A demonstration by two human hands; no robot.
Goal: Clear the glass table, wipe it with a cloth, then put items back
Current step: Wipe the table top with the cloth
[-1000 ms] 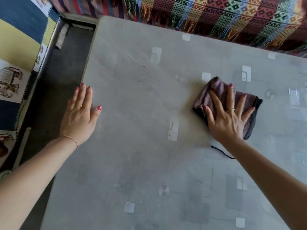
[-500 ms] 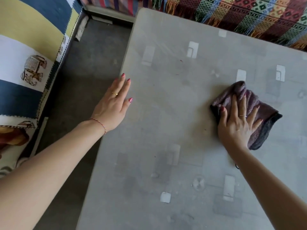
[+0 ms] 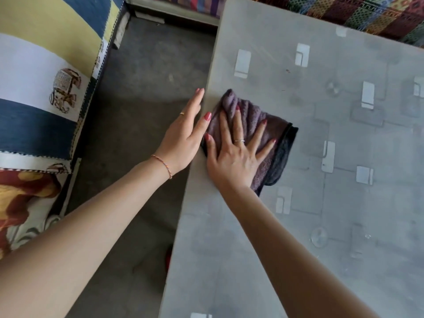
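One big stretch of glass table (image 3: pixel 344 203) lies off to the right of the cloth (image 3: pixel 270 134), so I'd guess the next wipe heads that way. The right hand (image 3: pixel 234 157) presses flat on it, fingers spread, at the table's left edge. The left hand (image 3: pixel 183 136), open too, sits just beside it at that edge.

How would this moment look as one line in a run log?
stage: wiping | right hand: flat on purple cloth | left hand: open at glass table edge | cloth: near left edge
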